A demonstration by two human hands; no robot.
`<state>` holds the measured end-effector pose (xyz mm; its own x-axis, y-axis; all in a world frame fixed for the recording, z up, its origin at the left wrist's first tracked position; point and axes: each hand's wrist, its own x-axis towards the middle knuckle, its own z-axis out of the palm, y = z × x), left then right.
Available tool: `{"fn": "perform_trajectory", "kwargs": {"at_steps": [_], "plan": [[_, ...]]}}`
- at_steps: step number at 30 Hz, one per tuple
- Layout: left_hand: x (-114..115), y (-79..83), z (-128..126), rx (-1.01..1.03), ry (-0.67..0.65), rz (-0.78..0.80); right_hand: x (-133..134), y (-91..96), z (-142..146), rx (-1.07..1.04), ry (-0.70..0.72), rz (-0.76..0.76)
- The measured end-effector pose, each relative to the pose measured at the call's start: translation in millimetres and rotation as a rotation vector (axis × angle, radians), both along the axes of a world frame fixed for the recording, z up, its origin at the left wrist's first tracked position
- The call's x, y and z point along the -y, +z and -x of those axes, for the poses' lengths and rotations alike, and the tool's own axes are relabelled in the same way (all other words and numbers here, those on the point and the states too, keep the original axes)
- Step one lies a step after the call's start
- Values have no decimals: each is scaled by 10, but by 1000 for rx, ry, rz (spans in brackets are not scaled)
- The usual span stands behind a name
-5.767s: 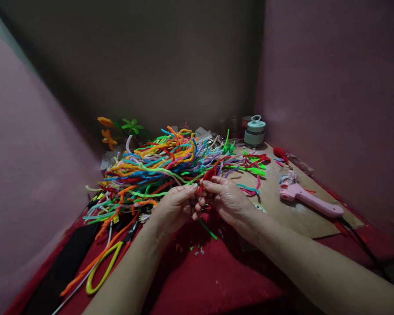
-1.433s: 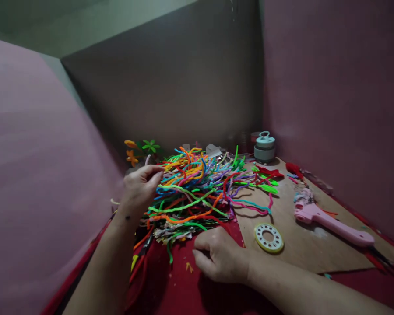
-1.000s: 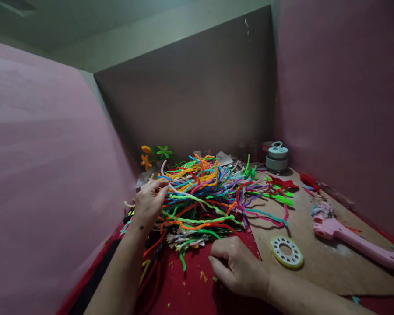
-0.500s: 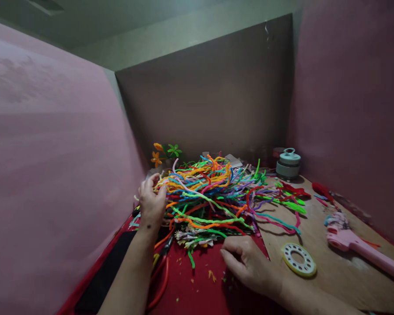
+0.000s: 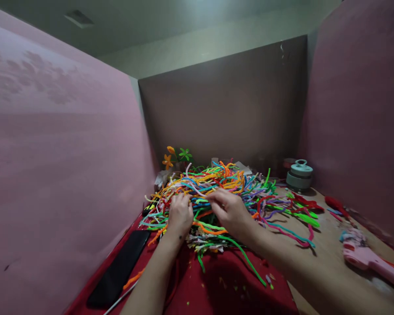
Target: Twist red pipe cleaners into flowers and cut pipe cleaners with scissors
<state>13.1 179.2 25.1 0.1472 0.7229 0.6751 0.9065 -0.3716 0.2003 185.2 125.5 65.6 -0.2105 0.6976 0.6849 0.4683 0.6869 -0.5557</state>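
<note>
A tangled heap of many-coloured pipe cleaners (image 5: 216, 177) fills the middle of the table. My left hand (image 5: 180, 214) lies at its near left side, fingers curled together; whatever they grip is hidden behind them. Just to the right, my right hand (image 5: 231, 212) pinches thumb and fingers on a pipe cleaner among the front strands. A short gap with green and blue strands separates the two hands. Below them, a bundle of pale, cut tips (image 5: 206, 243) sticks out toward me. One green pipe cleaner (image 5: 246, 256) trails down onto the red cloth (image 5: 249, 293).
A black phone-like slab (image 5: 118, 271) lies at the left. Orange and green pipe-cleaner flowers (image 5: 167, 162) stand behind the heap. To the right are a lidded grey-green jar (image 5: 298, 177) and a pink glue gun (image 5: 364, 256). Pink panels (image 5: 85, 175) wall both sides.
My right hand has risen from the red cloth to the heap's front. The left hand has moved right and closed in. The tape roll is now hidden by my right forearm.
</note>
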Motion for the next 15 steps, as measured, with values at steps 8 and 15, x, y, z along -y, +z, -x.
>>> {"fn": "perform_trajectory", "kwargs": {"at_steps": [8,15], "plan": [[132,-11,-63,-58,13,-21,-1075,342,343,474,-362,129],[256,174,-132,163,105,-227,-1158,109,225,578,-489,201]]}}
